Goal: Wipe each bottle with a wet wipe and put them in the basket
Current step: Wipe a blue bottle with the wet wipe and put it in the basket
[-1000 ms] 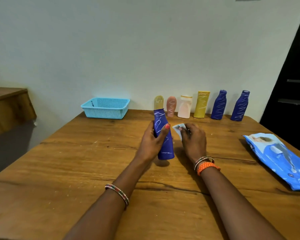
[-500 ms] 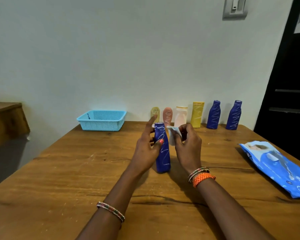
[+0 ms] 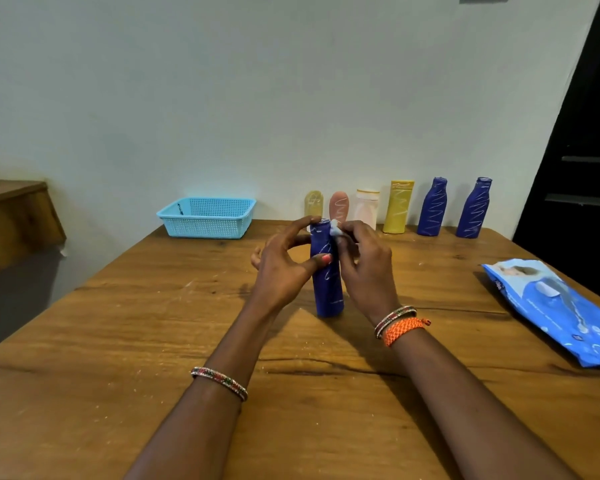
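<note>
Head view, item: blue bottle (image 3: 327, 282) under wiping, upright on the table (image 3: 153, 341), between both hands.

Long axis vertical, base on the wood, neck level with the fingertips. Left hand (image 3: 284, 268) grips it from the left, thumb across the front of the body, forefinger hooked over the rim. Right hand (image 3: 366, 268) touches its right side and pinches a bunched wet wipe (image 3: 335, 231) against the neck; both hands equally near. White scribbles remain on the lower body, so wiping likely proceeds downward along the axis. Basket (image 3: 207, 216) stands well apart, far left by the wall, nearer the left hand. Six further bottles (image 3: 399, 207) line the wall behind; wipes pack (image 3: 555, 306) lies at right.
</note>
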